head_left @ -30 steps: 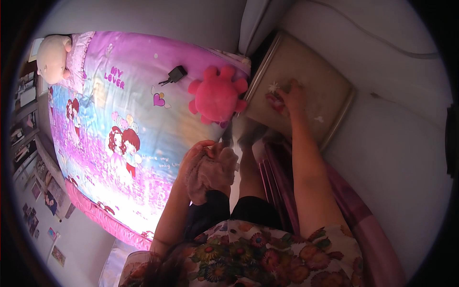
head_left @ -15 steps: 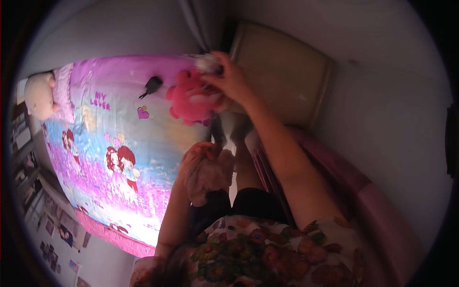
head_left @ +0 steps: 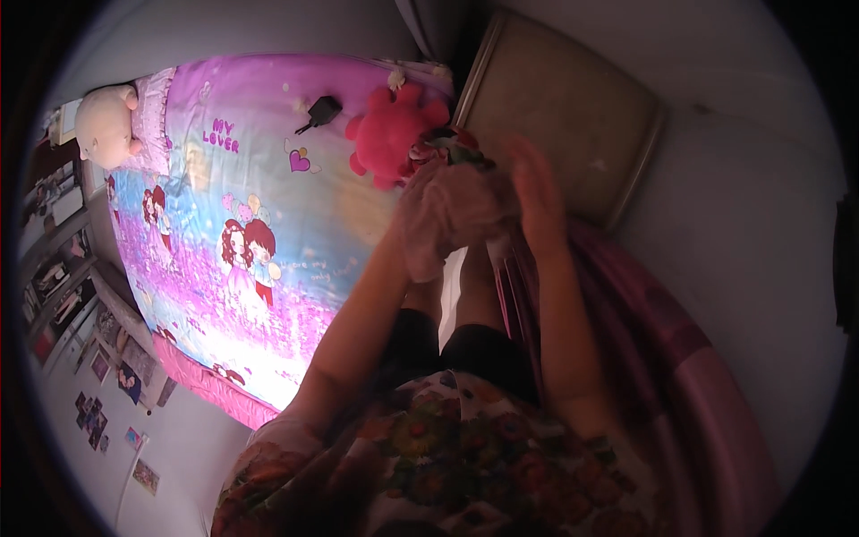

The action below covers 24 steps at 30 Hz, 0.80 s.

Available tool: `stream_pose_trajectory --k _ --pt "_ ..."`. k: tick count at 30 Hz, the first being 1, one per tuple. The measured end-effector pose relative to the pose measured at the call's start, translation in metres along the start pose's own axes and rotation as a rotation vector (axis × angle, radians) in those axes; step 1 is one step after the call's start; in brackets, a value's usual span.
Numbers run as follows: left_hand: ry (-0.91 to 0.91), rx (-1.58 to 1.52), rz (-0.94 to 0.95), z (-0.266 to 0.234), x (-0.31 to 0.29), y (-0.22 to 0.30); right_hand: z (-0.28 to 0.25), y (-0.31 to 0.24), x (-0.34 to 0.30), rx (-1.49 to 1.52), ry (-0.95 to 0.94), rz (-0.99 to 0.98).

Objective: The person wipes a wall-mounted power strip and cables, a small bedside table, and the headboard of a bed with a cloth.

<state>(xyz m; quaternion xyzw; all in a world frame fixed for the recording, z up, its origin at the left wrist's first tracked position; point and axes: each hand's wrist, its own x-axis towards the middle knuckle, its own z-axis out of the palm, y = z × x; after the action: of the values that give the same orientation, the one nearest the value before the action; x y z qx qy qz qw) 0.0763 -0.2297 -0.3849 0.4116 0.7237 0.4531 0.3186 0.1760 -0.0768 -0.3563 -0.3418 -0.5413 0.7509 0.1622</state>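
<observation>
In front of my body is a fuzzy, dusty-pink cloth-like item (head_left: 461,206), bunched up and held by my left hand (head_left: 401,231). The cloth hides most of that hand's fingers. A small red, green and dark patterned thing (head_left: 458,143) shows at its far side; I cannot make out what it is. My right hand (head_left: 537,192) is just right of the cloth, fingers stretched out and slightly blurred, with nothing visible in it. Just beyond lies a bright pink plush toy (head_left: 385,134) with rounded lobes, on the bed.
The bed has a printed purple and blue sheet (head_left: 206,170). On it are a black plug-like charger (head_left: 324,112) and a small whitish thing (head_left: 396,80). A pale plush animal (head_left: 106,125) sits far left. A tan box-like surface (head_left: 564,116) stands right; a pink curtain-like fabric (head_left: 644,304) hangs beside me.
My right hand has drawn back from the plush toy toward the cloth, no longer holding the whitish thing. My left hand has raised the cloth forward. The whole view has shifted.
</observation>
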Motion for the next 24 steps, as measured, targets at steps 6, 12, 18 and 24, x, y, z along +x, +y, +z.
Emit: stream_pose_trajectory --k 6,12,18,24 --pt "0.302 -1.580 -0.845 0.014 0.040 0.023 0.009 -0.007 -0.035 -0.416 -0.059 -0.193" --pt "0.320 -1.662 -0.950 0.054 0.042 0.039 -0.009 -0.014 -0.026 -0.404 0.327 -0.121" --pt "-0.033 -2.186 -0.908 0.121 -0.027 0.015 -0.040 0.003 0.001 0.233 0.393 -0.112" --pt "-0.130 -1.840 -1.316 0.137 -0.090 0.008 -0.073 0.002 0.124 -0.281 0.595 -0.182"
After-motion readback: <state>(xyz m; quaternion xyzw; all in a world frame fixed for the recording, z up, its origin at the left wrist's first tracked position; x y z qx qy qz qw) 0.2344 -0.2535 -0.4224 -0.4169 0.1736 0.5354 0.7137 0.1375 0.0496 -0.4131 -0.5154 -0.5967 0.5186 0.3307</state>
